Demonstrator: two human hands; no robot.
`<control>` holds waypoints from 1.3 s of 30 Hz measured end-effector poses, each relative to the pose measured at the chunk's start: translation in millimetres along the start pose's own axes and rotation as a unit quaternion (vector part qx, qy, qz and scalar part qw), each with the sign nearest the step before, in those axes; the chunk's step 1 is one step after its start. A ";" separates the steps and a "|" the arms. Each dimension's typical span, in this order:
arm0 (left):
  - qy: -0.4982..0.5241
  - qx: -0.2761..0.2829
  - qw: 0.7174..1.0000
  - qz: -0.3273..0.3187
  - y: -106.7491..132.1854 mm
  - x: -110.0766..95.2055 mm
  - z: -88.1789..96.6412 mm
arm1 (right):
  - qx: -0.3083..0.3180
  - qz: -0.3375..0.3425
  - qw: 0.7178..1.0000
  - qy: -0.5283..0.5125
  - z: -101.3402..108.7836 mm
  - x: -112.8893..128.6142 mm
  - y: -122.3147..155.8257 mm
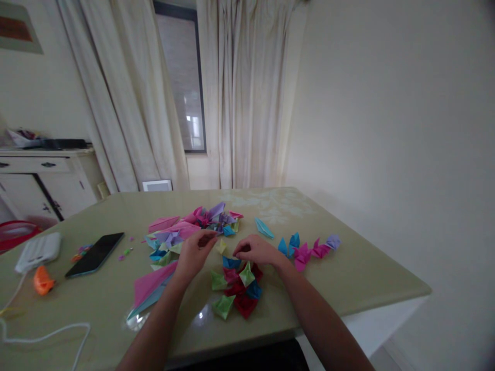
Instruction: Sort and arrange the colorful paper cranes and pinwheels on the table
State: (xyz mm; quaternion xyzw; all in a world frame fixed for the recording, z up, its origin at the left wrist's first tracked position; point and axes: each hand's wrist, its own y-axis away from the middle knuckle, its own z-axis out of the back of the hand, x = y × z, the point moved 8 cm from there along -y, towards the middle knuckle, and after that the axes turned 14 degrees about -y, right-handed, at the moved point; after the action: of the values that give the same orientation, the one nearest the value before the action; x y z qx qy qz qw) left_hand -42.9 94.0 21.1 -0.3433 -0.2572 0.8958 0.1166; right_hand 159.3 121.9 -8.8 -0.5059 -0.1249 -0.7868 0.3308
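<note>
Yellow folded paper piece (221,247), one, between the hands. Left hand (198,248): fingers curled; cannot tell whether pinching. Right hand (254,249): fingers bent, grip likewise unclear, near red, green and blue folded papers (236,289) on the surface (328,288). Phone (96,253), dark-screened, toward the left.

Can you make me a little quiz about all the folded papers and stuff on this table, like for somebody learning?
1. Pick one: what colour is the small folded paper between the left hand and the right hand? A) black B) yellow C) red

2. True or false: the phone lies to the left of both hands.

3. Fill in: the ____ hand is nearer the row of blue, pink and purple papers.

Key: 1. B; 2. true; 3. right
</note>
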 end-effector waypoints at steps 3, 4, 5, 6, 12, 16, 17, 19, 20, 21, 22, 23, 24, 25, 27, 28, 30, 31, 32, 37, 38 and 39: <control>-0.006 -0.004 1.000 -0.012 1.0 1.3 -2.3 | -0.014 -0.001 1.000 0.003 1.1 -0.8 0.3; -0.031 0.001 0.999 -0.022 1.6 1.4 -5.1 | -0.021 0.000 1.000 0.004 1.8 -0.9 0.4; -0.058 0.008 0.998 -0.034 2.6 1.1 -8.5 | -0.027 0.002 1.000 0.005 2.4 -0.9 0.4; -0.079 0.015 0.996 -0.047 3.8 0.3 -12.4 | -0.033 0.003 0.999 0.006 3.0 -0.7 0.4; -0.156 0.125 0.973 -0.119 14.2 -12.2 -38.5 | -0.027 0.004 1.000 -0.008 1.7 0.1 0.5; -0.176 0.173 0.959 -0.137 16.9 -17.0 -45.0 | -0.001 -0.010 1.000 -0.028 -2.3 -4.6 0.7; -0.175 0.175 0.959 -0.137 16.8 -17.2 -44.9 | 0.003 -0.015 0.999 -0.033 -3.1 -6.8 0.6; -0.175 0.176 0.959 -0.136 16.6 -16.9 -44.5 | 0.005 -0.026 0.999 -0.044 -4.3 -10.9 0.2; -0.175 0.175 0.959 -0.135 16.6 -16.5 -44.1 | 0.005 -0.030 0.998 -0.048 -4.4 -12.5 -0.1; -0.176 0.171 0.960 -0.133 16.7 -16.2 -43.3 | 0.003 -0.032 0.998 -0.051 -4.3 -13.6 -0.3; -0.177 0.167 0.961 -0.131 16.7 -16.0 -42.3 | 0.000 -0.033 0.998 -0.054 -3.7 -14.2 -0.5; -0.179 0.161 0.962 -0.127 16.8 -15.7 -41.2 | -0.003 -0.033 0.998 -0.056 -2.9 -14.3 -0.7; -0.180 0.152 0.964 -0.124 16.8 -15.8 -39.9 | -0.007 -0.032 0.998 -0.057 -1.9 -14.1 -0.8; -0.179 0.144 0.966 -0.123 16.7 -16.4 -38.5 | -0.012 -0.031 0.998 -0.058 -0.8 -13.7 -0.8; -0.169 0.130 0.968 -0.129 16.4 -18.8 -36.5 | -0.018 -0.030 0.998 -0.061 1.3 -12.9 -0.7; -0.165 0.124 0.970 -0.132 15.9 -20.0 -35.3 | -0.019 -0.030 0.997 -0.064 2.0 -12.7 -0.5; -0.162 0.111 0.972 -0.132 13.8 -20.5 -30.9 | -0.020 -0.032 0.997 -0.072 3.1 -12.6 -0.2; -0.169 0.096 0.973 -0.123 12.0 -19.0 -26.1 | -0.021 -0.033 0.996 -0.077 3.5 -12.7 -0.1; -0.187 0.067 0.974 -0.104 9.8 -16.1 -18.2 | -0.022 -0.033 0.996 -0.081 4.1 -12.8 0.0; -0.381 -0.135 0.912 0.068 11.4 6.1 40.2 | -0.030 -0.036 0.995 -0.090 4.5 -14.1 -0.1; -0.401 -0.137 0.902 0.086 12.5 9.8 44.7 | -0.028 -0.037 0.995 -0.090 3.9 -14.1 0.0; -0.411 -0.128 0.897 0.097 12.9 13.5 46.3 | -0.026 -0.038 0.995 -0.088 3.2 -13.8 0.2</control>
State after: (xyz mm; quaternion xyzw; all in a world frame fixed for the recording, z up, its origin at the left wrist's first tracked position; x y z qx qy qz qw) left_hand -84.5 70.8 35.8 0.0200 -0.3603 0.9233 -0.1317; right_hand 165.4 128.9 -19.5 -0.5762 -0.1524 -0.7543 0.2753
